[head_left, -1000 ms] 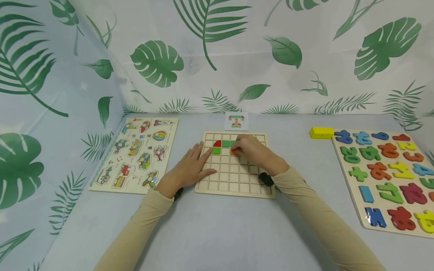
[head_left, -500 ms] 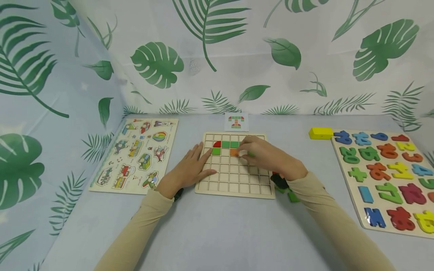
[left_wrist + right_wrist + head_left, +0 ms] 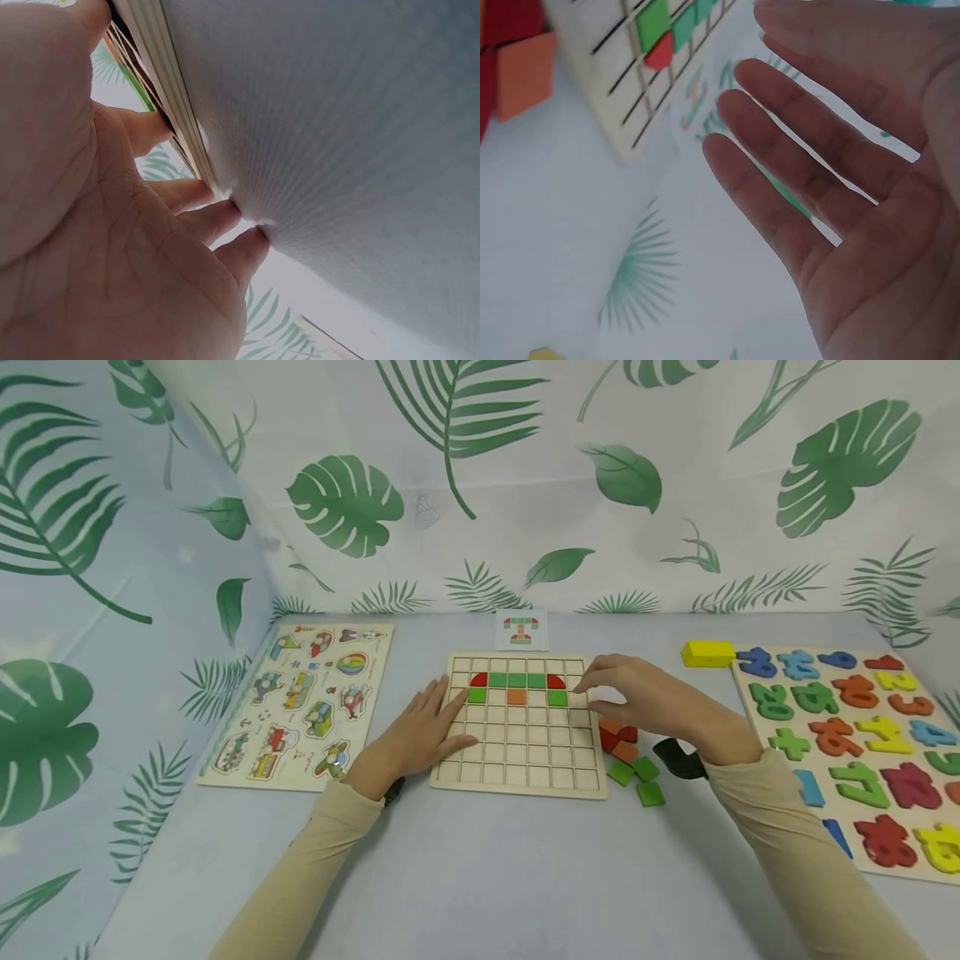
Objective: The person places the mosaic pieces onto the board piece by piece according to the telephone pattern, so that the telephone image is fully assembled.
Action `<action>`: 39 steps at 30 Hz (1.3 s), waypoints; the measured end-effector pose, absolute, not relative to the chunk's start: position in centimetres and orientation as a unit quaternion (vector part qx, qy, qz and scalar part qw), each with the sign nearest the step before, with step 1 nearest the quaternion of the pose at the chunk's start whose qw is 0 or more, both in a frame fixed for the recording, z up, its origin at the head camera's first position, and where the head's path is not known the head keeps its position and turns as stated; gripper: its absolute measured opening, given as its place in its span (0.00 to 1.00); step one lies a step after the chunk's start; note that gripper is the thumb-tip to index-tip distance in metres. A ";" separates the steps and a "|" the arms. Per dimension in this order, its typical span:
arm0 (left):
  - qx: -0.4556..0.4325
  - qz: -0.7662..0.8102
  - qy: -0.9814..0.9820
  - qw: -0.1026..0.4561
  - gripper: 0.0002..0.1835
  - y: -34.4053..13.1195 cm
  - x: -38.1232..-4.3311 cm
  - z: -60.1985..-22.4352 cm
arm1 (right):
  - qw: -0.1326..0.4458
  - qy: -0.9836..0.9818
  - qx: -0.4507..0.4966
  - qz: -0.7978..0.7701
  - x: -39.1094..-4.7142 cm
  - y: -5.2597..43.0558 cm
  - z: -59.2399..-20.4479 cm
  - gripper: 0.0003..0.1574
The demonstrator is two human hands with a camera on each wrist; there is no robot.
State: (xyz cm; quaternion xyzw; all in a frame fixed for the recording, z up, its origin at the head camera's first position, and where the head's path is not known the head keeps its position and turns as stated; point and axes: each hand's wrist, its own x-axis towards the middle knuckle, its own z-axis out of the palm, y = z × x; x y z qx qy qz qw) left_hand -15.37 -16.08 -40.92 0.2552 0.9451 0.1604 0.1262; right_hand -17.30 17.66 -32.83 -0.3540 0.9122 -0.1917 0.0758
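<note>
A wooden grid board (image 3: 517,777) lies in the middle of the head view. Its second row holds a red quarter-round tile (image 3: 478,680), several green tiles (image 3: 517,680) and another red quarter-round tile (image 3: 556,682). Below them sit two green squares and an orange square tile (image 3: 517,697). My left hand (image 3: 420,735) rests spread on the board's left edge, with fingertips along its side in the left wrist view. Over the board's right edge hovers my right hand (image 3: 637,697), fingers loosely bent and nothing between them; the right wrist view shows the bare palm (image 3: 877,247).
Loose green (image 3: 651,793), red and orange tiles lie right of the board. A small pattern card (image 3: 521,630) stands behind it. A picture puzzle (image 3: 300,702) is at left; a yellow block (image 3: 708,653) and a number puzzle (image 3: 855,760) are at right.
My right hand has drawn back rightward off the orange tile, uncovering the right red and green tiles and the loose pile. The left hand has stayed put.
</note>
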 end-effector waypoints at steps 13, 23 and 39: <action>0.258 0.165 0.944 0.127 0.43 -16.1 -15.4 -40.9 | 0.140 0.917 -0.319 -0.195 -17.8 19.9 -35.7 0.13; 0.260 0.162 0.944 0.122 0.43 -16.2 -15.5 -41.2 | 0.146 0.917 -0.310 -0.202 -18.1 20.4 -36.7 0.13; 0.258 0.160 0.945 0.122 0.43 -16.1 -15.5 -41.1 | 0.141 0.916 -0.304 -0.222 -18.8 20.7 -37.3 0.14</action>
